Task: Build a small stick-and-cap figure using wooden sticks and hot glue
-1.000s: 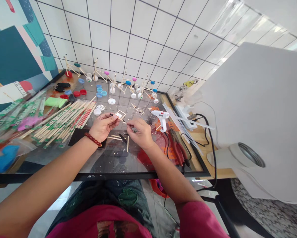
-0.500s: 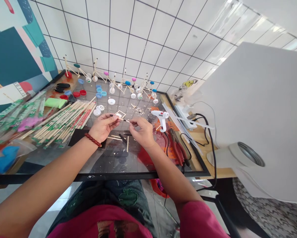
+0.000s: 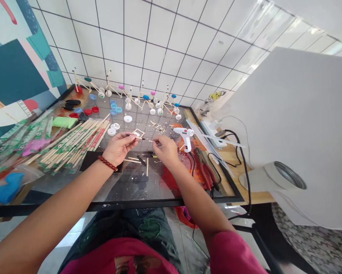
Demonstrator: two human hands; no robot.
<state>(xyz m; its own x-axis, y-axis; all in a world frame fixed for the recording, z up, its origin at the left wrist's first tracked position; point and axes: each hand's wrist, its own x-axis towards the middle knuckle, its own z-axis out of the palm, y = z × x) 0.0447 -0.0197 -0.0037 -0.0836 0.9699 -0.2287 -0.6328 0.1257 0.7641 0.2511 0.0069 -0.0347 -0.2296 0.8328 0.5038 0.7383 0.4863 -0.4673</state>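
Between the thumb and fingers of my left hand [image 3: 118,147] is a short wooden stick [image 3: 139,137] with black ends. My right hand [image 3: 165,150] pinches a thin pale piece [image 3: 150,141], too small to identify, just right of the stick's black tip; a small gap shows between them. Behind the fingers lies a small wooden stick frame [image 3: 140,132] with something white in it. Cut sticks [image 3: 147,166] and a black strip [image 3: 141,160] rest on the table below my hands.
A white glue gun [image 3: 185,137] stands on the right, near red-handled pliers [image 3: 205,173] and a power strip [image 3: 214,134]. Bundled chopsticks [image 3: 76,142] lie left. Stick-and-cap models [image 3: 146,97] line the back, with blue caps [image 3: 113,107] before them. Wood scraps [image 3: 158,126] litter the glass.
My right hand has drawn slightly right, and a gap now separates its pale piece from the stick's black end. My left hand keeps its hold on the stick.
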